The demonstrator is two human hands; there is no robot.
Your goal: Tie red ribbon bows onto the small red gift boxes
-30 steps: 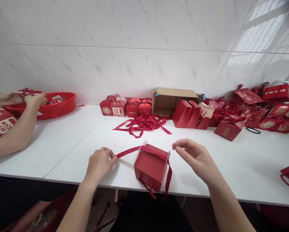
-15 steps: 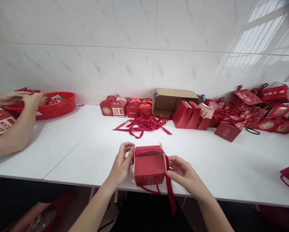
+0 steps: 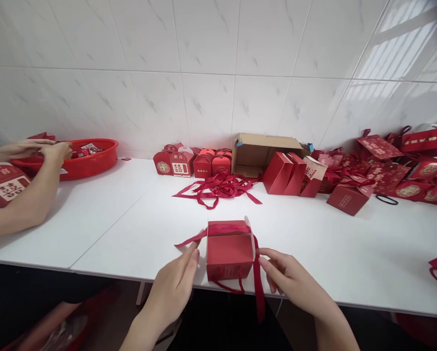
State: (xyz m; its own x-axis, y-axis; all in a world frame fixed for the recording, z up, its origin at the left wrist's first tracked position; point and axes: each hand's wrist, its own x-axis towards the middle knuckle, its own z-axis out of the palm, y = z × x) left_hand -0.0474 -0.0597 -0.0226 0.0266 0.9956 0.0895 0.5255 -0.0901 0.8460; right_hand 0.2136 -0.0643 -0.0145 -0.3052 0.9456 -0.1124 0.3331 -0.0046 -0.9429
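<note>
A red gift box (image 3: 230, 251) stands near the table's front edge, with a twisted cord handle (image 3: 229, 287) hanging on its front. A dark red ribbon (image 3: 227, 228) runs across its top through the upright side flaps. One end sticks out to the left; the other hangs down the right side past the table edge. My left hand (image 3: 176, 282) is open at the box's left, fingers stretched out just under the ribbon's left end. On the other side my right hand (image 3: 289, 273) has thumb and index finger slightly apart, their tips at the hanging ribbon.
Loose red ribbons (image 3: 223, 187) lie behind the box. Against the wall are small red boxes (image 3: 174, 163), an open cardboard carton (image 3: 249, 158), and a pile of red gift boxes (image 3: 382, 170). At left, another person's arms (image 3: 39, 200) reach over a red basin (image 3: 94, 165).
My left hand has moved down and toward me from the box's left side, and the ribbon's left end now stretches outward. My right hand stays beside the hanging ribbon.
</note>
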